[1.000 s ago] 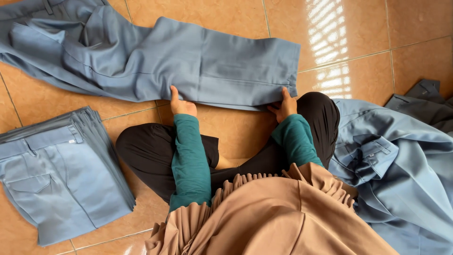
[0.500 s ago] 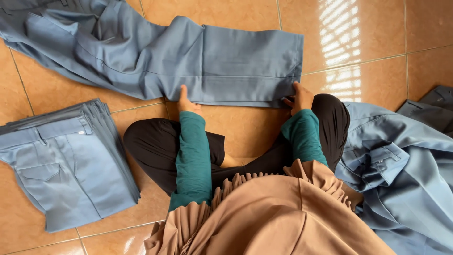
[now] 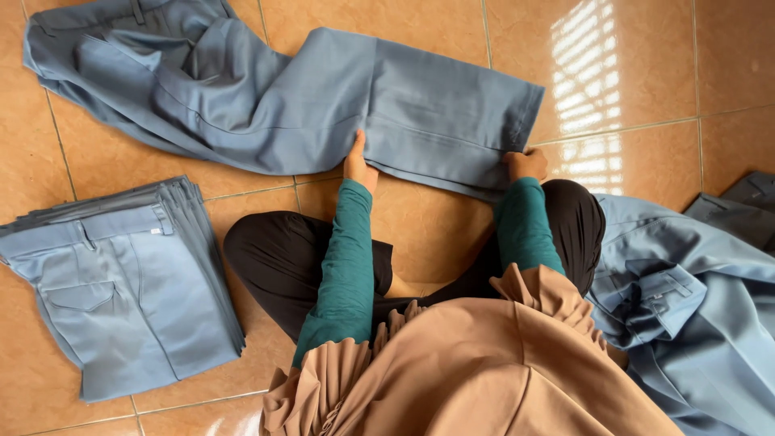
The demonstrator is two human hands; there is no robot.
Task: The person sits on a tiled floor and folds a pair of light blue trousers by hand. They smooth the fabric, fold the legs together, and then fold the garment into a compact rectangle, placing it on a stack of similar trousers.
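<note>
1. Two hands are on one garment: your left hand (image 3: 358, 164) and your right hand (image 3: 526, 164) both rest at the near edge of the grey-blue trousers (image 3: 323, 97) spread on the tiled floor (image 3: 662, 48).
2. Left grip: fingers extended and laid flat on the cloth, pressing rather than clasping; nothing is enclosed.
3. Right grip: fingers curled at the hem corner of the leg. Whether cloth is pinched inside cannot be told from this view.
4. Position of the trousers: they lie directly beyond both grips, away from your body. Their long axis runs crosswise to your arms, with the waistband far out past the left grip and the hem just beyond the right grip.
5. Nearness: the right grip sits at the hem end; the left grip is partway along the leg, so it is the nearer one to the waistband.
6. Surroundings: a folded stack of trousers (image 3: 121, 282) lies outboard of the left grip, a loose heap of trousers (image 3: 694, 299) outboard of the right.
</note>
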